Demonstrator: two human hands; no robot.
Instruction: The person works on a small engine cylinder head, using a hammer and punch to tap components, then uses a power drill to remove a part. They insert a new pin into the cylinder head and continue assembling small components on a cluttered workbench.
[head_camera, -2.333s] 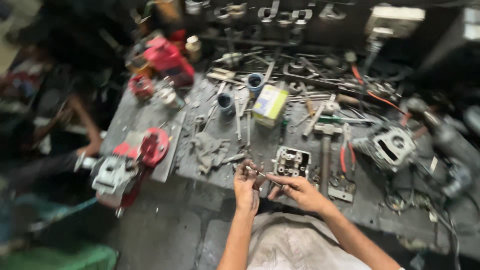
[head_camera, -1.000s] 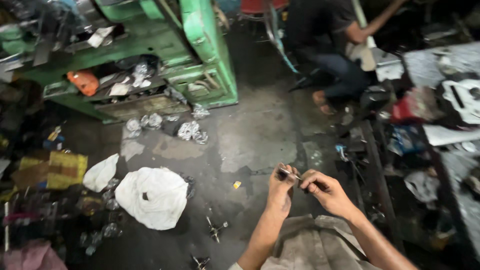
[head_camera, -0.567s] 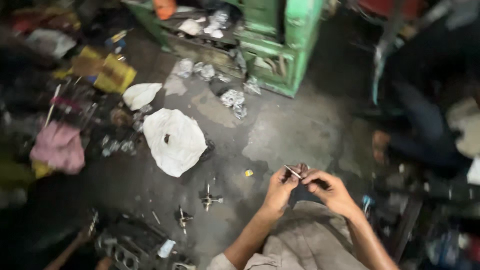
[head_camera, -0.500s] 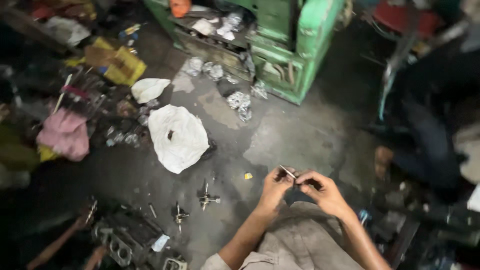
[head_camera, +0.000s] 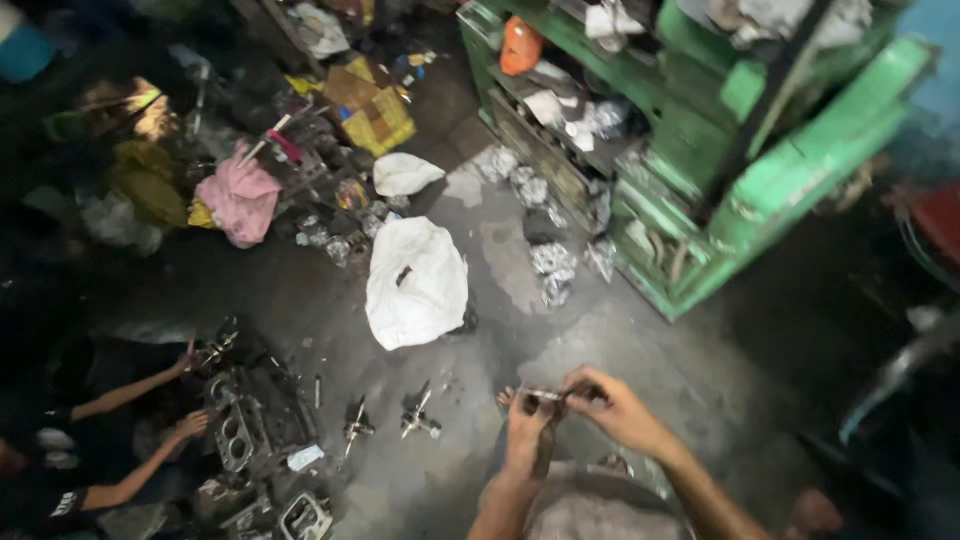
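A sack (head_camera: 416, 283) is lying on the floor (head_camera: 640, 350) mid-scene, a shelf unit (head_camera: 700, 150) standing to its far right. Engine parts (head_camera: 245, 440) are sitting near left (beside a co-worker's hands (head_camera: 190, 425)), rags (head_camera: 240, 200) lying far left.

Below me the concrete floor (head_camera: 300, 300) is dark, stained and greasy. A white sack (head_camera: 415, 285) lies flat in the middle of it, with a smaller white bag (head_camera: 405, 173) beyond. Left of those I see a pink rag (head_camera: 240, 200) and a yellow box (head_camera: 372, 108) among loose clutter (too jumbled to sort out). Crumpled foil scraps (head_camera: 552, 262) sit along the foot of the green bench (head_camera: 790, 170). Nearer me, two small metal cross-pieces (head_camera: 420, 420) rest on the floor, and at lower left an engine block (head_camera: 238, 432) lies beside other metal parts.
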